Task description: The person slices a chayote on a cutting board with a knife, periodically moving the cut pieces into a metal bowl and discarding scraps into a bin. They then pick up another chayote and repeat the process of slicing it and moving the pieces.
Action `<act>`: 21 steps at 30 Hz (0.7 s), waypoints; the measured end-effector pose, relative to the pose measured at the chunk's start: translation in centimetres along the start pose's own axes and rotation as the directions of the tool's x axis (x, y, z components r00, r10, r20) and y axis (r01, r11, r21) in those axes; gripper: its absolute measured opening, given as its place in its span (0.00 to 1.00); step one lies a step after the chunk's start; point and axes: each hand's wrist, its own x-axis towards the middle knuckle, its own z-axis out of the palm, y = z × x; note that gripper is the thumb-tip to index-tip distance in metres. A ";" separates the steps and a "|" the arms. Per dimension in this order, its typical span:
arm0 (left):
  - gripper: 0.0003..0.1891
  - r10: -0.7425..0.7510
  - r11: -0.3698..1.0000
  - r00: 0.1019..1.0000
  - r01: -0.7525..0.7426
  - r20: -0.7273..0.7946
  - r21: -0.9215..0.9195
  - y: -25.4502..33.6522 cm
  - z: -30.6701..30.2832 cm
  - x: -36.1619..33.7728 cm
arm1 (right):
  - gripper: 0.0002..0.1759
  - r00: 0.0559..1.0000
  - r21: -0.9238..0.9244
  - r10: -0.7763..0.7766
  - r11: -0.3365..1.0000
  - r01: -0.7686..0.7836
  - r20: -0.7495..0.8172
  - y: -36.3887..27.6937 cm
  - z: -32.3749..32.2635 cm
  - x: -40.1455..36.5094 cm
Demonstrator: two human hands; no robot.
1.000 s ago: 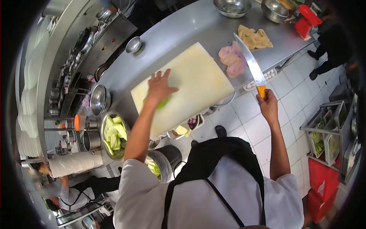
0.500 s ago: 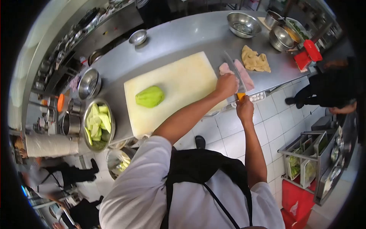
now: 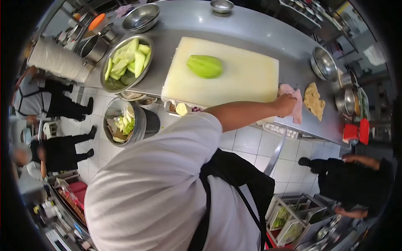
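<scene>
My left hand (image 3: 287, 104) is closed on a pink cloth (image 3: 297, 109) that lies on the steel counter, just right of the white cutting board (image 3: 247, 90). A knife's blade (image 3: 276, 154) points up beside my black apron, below the counter's front edge. Its handle and my right hand are hidden behind my body. On the board rests a whole peeled green fruit (image 3: 205, 67), perhaps a papaya. A tan crumpled cloth (image 3: 313, 101) lies right of the pink one.
A steel bowl of pale green pieces (image 3: 127, 62) stands left of the board. Metal bowls (image 3: 323, 62) and a red container (image 3: 356, 132) occupy the counter's right end. A waste bin (image 3: 121, 123) is below. Co-workers stand left, and one person (image 3: 351, 180) stands right.
My view and body have turned. The knife has come away from the pink cloth, down to my side, and my right hand has gone out of sight. The cloth lies more spread out.
</scene>
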 end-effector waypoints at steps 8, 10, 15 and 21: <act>0.28 -0.060 0.985 0.956 0.103 -0.289 0.138 -3.7 -16.1 -13.2 | 0.13 0.948 -0.426 -0.228 0.852 0.304 0.220 -12.8 14.4 -1.8; 0.28 -0.112 0.948 0.937 0.201 -0.330 0.248 -7.4 -19.8 -14.3 | 0.15 0.874 -0.500 -0.322 0.724 0.475 0.364 -18.6 19.9 -2.6; 0.27 -0.336 0.883 0.907 0.397 -0.253 0.250 -13.6 -25.7 -18.5 | 0.19 0.824 -0.469 -0.163 0.755 0.458 0.543 -21.1 27.4 -1.1; 0.26 -0.161 0.960 0.917 0.232 -0.364 0.160 -9.9 -25.6 -25.3 | 0.17 0.774 -0.481 0.049 0.808 0.341 0.631 -21.9 32.8 -3.1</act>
